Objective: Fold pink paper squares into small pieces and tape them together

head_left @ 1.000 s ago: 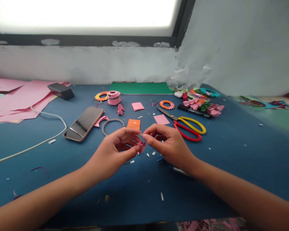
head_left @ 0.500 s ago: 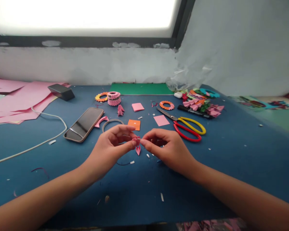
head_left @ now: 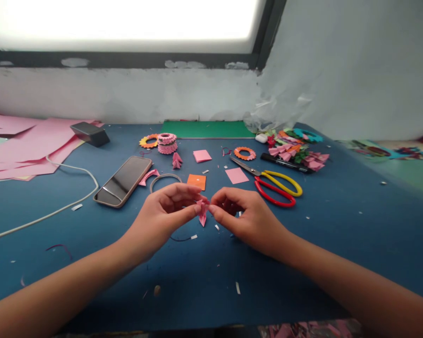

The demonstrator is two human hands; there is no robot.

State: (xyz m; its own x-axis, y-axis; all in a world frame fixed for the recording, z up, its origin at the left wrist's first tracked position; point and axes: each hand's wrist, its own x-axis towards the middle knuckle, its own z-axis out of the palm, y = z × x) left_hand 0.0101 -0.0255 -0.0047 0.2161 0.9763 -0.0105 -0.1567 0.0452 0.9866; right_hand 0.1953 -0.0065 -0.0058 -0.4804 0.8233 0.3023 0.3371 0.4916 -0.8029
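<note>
Both hands meet above the middle of the blue table (head_left: 356, 225). My left hand (head_left: 165, 216) and my right hand (head_left: 245, 216) pinch a small folded pink paper piece (head_left: 202, 213) between thumbs and forefingers; its pointed tip hangs down between them. Just beyond my fingers lie an orange paper square (head_left: 196, 181), a pink paper square (head_left: 236, 175) and a thin ring (head_left: 164, 180). Scissors (head_left: 275, 185) with red and yellow handles rest to the right of my right hand.
A phone (head_left: 123, 180) lies left of centre beside a white cable (head_left: 63, 197). Pink sheets (head_left: 24, 145) and a dark box (head_left: 89, 133) sit far left. Paper rings (head_left: 166, 142), a green sheet (head_left: 207, 129), a black marker (head_left: 285, 163) and a heap of folded pieces (head_left: 296, 148) lie at the back.
The pink piece was held low by my left hand alone; now both hands pinch it higher, fingertips together. The hands shifted slightly away from me.
</note>
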